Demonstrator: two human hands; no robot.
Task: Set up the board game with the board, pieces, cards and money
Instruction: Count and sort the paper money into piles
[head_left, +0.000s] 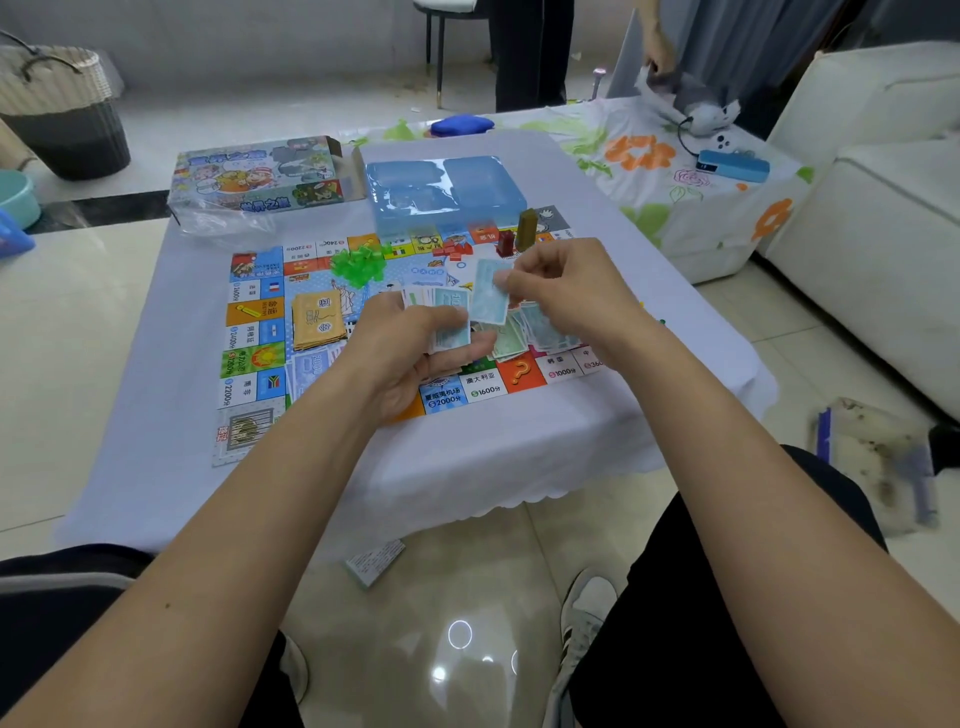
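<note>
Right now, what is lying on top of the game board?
On the board: green houses, red pieces, yellow cards, loose banknotes, and the blue tray's front edge. Hands hide the middle.

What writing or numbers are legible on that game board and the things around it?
"2000分": board, blue square on the near edge.
"1600分": green near-edge square beside it.
"1000分": near-edge square past the orange "?" square.
"2200分", "1200分", "2400分": left-edge squares.
"2000": pale note lying on the board.
Box title, the money in the left hand, the right hand's note: too blurred.
</note>
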